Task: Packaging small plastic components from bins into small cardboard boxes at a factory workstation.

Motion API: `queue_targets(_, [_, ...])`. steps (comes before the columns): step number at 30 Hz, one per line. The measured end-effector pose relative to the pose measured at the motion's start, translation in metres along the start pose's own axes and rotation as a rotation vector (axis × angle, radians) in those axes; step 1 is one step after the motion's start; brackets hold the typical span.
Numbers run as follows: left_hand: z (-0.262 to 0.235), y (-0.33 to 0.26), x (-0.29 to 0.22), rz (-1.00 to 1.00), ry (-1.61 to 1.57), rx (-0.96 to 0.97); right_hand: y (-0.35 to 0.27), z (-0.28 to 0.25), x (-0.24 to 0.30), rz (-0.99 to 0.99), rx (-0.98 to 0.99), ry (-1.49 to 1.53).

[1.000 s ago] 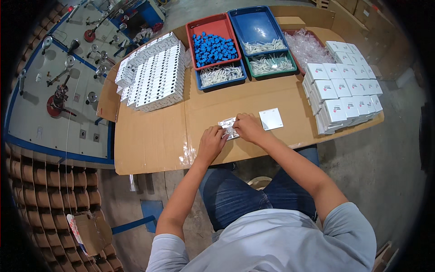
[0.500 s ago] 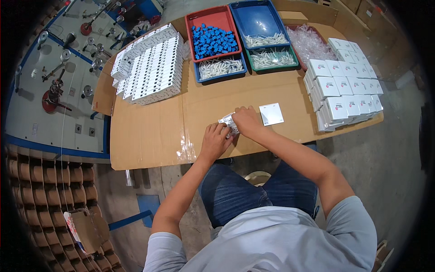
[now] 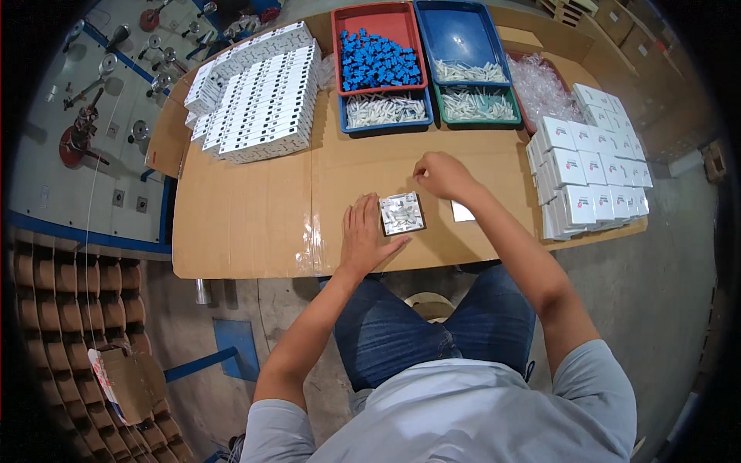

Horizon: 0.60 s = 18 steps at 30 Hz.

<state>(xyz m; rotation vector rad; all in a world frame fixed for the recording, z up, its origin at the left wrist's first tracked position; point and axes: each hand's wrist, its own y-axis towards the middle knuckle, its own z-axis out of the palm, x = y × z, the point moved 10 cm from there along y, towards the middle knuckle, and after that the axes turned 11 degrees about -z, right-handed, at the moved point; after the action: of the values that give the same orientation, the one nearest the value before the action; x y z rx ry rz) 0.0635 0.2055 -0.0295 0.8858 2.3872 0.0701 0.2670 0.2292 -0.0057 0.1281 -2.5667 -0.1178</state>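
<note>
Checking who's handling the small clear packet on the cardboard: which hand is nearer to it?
Left. The left hand lies flat on the cardboard, fingertips right beside the small clear packet. The right hand is raised up and to the packet's right, apart from it.

Around the cardboard table (image 3: 247, 224) we count four trays at its far edge: one red tray (image 3: 345, 23) heaped with blue parts, too many to count; one large blue tray (image 3: 463, 31); one smaller blue tray (image 3: 384, 126); one green tray (image 3: 472, 119). On the table's near middle we see one clear packet (image 3: 402, 213) and one white card (image 3: 461, 211). We see two hands, left hand (image 3: 364, 238) and right hand (image 3: 441, 175). Two stacks of white boxes flank them, beyond counting.
</note>
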Motion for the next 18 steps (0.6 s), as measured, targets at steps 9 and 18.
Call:
queue_targets(9, [0.018,-0.002,0.024,-0.153,0.092,0.095,0.131,-0.074,-0.047,0.057,-0.187,-0.162])
queue_targets(18, [0.009,0.004,0.016,-0.167,0.057,0.12,0.295,-0.127,-0.101,-0.011,-0.371,-0.408])
